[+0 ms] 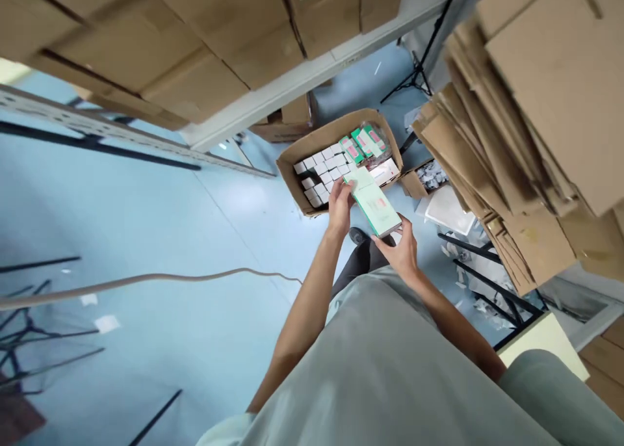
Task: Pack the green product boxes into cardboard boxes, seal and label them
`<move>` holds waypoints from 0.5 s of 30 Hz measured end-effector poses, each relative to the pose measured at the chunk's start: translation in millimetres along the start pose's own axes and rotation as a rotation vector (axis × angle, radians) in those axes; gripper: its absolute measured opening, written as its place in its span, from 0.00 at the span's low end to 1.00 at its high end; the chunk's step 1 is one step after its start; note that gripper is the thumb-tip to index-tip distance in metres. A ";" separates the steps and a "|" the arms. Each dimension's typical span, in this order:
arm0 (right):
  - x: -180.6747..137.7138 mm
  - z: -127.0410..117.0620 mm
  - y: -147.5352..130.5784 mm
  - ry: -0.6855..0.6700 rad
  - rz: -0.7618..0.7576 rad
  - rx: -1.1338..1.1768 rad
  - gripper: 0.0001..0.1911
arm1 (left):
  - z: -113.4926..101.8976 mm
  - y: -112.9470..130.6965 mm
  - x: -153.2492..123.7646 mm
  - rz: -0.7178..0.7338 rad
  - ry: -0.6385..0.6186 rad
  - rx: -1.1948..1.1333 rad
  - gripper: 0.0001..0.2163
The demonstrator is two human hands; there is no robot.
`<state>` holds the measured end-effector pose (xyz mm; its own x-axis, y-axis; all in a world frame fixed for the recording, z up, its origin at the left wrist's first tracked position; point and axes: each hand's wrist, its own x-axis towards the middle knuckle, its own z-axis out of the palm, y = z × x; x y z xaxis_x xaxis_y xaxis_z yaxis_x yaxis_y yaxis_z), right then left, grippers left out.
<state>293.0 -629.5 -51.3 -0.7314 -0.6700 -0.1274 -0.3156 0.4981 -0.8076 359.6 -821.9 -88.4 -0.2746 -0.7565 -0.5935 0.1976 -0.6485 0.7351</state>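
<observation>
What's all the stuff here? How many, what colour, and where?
Slim carton: one, white and green, in both hands
Open cardboard box: one, brown, on the floor ahead
Small boxes: many, white, inside that box
Packs: about three, mostly green, inside it too
Cardboard cartons: several, brown, upper left
Shelf beam: one, pale grey, beneath those cartons
Cardboard stack: one, brown, right
Hose or cable: one, beige, left
Stand legs: several, black, left and right
Floor: one, blue, below
Shirt: one, grey-green, bottom
Left hand: one, bare, carton's far end
Right hand: one, bare, carton's near end
</observation>
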 end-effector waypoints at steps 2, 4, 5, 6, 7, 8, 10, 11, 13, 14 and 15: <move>-12.0 -25.0 -2.7 0.070 -0.094 0.027 0.41 | 27.4 13.6 -27.7 0.082 -0.075 0.010 0.24; -23.4 -52.4 -4.2 0.147 -0.188 0.034 0.42 | 55.7 26.3 -58.2 0.184 -0.157 0.015 0.23; -29.4 -67.6 -4.3 0.189 -0.237 0.033 0.42 | 70.4 32.2 -75.3 0.241 -0.198 0.016 0.23; -35.9 -83.7 -3.8 0.231 -0.288 0.029 0.43 | 85.7 37.4 -93.9 0.298 -0.239 0.019 0.24; -43.3 -100.7 -2.2 0.283 -0.343 0.022 0.43 | 101.6 41.4 -113.8 0.352 -0.284 0.026 0.24; -51.7 -118.3 0.7 0.344 -0.403 0.012 0.44 | 118.5 43.9 -134.8 0.396 -0.330 0.036 0.24; -71.8 -153.9 11.0 0.482 -0.506 -0.015 0.46 | 155.1 42.1 -178.4 0.450 -0.432 0.060 0.23; -83.4 -171.4 18.3 0.555 -0.534 -0.036 0.47 | 175.1 37.2 -200.3 0.458 -0.490 0.071 0.23; -109.1 -204.8 36.2 0.696 -0.512 -0.100 0.47 | 217.5 18.8 -243.0 0.428 -0.613 0.104 0.22; -122.6 -220.7 46.2 0.758 -0.462 -0.140 0.47 | 239.2 5.6 -263.8 0.391 -0.674 0.132 0.22; -136.3 -236.1 56.5 0.817 -0.398 -0.178 0.46 | 260.6 -9.6 -284.2 0.345 -0.732 0.171 0.21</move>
<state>232.1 -380.0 56.4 -0.7270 -0.2477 0.6404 -0.6738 0.4373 -0.5956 190.5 -578.7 158.6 -0.7797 -0.6261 -0.0053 0.2534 -0.3233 0.9117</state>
